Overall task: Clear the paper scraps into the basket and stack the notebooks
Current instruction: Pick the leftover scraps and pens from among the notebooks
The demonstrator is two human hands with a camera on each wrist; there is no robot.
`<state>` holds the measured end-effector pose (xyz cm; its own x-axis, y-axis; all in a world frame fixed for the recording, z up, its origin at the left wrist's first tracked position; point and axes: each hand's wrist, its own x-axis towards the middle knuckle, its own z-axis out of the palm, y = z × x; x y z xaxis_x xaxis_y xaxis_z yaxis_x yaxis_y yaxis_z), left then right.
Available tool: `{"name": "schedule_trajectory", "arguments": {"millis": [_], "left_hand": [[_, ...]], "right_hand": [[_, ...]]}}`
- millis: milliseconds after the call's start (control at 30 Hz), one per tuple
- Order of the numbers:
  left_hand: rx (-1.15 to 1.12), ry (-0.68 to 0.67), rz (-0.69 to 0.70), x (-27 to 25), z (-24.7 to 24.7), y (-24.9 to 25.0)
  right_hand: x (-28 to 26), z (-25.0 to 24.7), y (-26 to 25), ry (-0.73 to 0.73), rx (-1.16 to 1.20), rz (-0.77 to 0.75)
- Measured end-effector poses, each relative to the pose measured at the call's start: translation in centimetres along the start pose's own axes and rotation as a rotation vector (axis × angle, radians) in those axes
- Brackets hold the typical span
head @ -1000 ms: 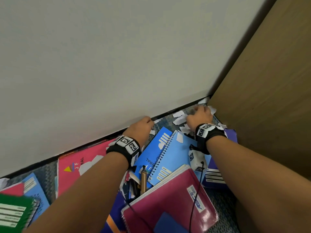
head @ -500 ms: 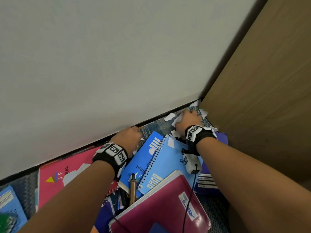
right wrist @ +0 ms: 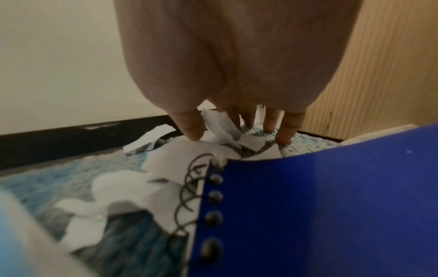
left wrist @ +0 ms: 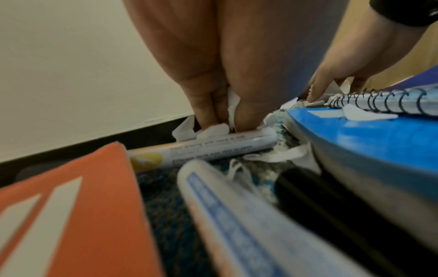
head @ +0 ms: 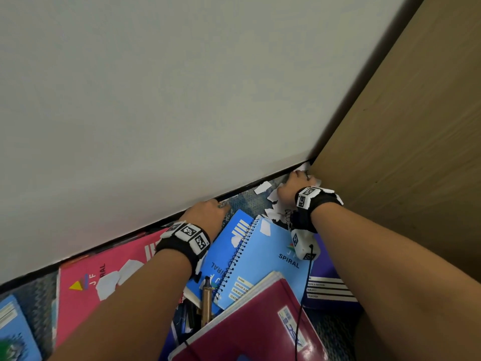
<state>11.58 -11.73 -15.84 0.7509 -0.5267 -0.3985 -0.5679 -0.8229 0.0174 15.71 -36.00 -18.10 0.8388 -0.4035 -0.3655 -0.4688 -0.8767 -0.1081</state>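
White paper scraps [head: 262, 188] lie on the blue-grey carpet in the corner between the wall and a wooden panel. My right hand [head: 292, 185] reaches into that corner; thumb and forefinger hold a crumpled scrap [right wrist: 219, 124] while the other fingertips [right wrist: 288, 131] touch the carpet. My left hand [head: 208, 211] is at the baseboard and pinches several scraps [left wrist: 228, 110] just above a white marker [left wrist: 189, 150]. Notebooks lie overlapped below the hands: pink [head: 104, 277], blue [head: 229, 246], light-blue spiral [head: 268, 256], maroon [head: 255, 327], purple [head: 328, 285]. No basket is in view.
The white wall [head: 182, 100] and the wooden panel [head: 416, 152] close off the corner. A gold pen [head: 207, 300] and dark pens lie between the notebooks. More scraps [head: 109, 282] rest on the pink notebook. Another blue notebook [head: 13, 329] sits at the far left.
My right hand has moved deeper into the corner over the scraps. My left hand has stayed at the baseboard. The head view has shifted a little to the right.
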Motion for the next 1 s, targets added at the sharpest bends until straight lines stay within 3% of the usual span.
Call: {"name": "schedule_trajectory", "arguments": {"millis": [133,267,467,567,700,900,1000], "left_hand": [[0.047,-0.018,0.004,0.1,-0.2,-0.2],[0.023,-0.034,-0.01,-0.4,-0.3,0.1],[0.039,-0.095,-0.004,-0.7,-0.6,-0.1],[0.051,-0.111,-0.009,-0.5,-1.0,-0.1],[0.1,-0.11,-0.003,-0.1,-1.1,-0.1],[0.09,-0.086,-0.013,-0.4,-1.1,0.2],[0.082,-0.095,-0.019,-0.9,-1.1,0.5]], "right_hand": [[-1.4,0.4,-1.0,0.032,0.002,-0.043],[-0.9,-0.8,-0.6,0.075,0.057,0.042],[0.6,-2.6,-0.6,-0.077,0.2,0.097],[-0.1,-2.5,-0.3,-0.064,0.179,0.107],[-2.0,-1.4,-0.3,0.007,0.027,-0.026],[-5.2,0.6,-3.8,0.022,0.125,-0.218],[-5.7,0.6,-4.3,0.017,0.155,-0.216]]}}
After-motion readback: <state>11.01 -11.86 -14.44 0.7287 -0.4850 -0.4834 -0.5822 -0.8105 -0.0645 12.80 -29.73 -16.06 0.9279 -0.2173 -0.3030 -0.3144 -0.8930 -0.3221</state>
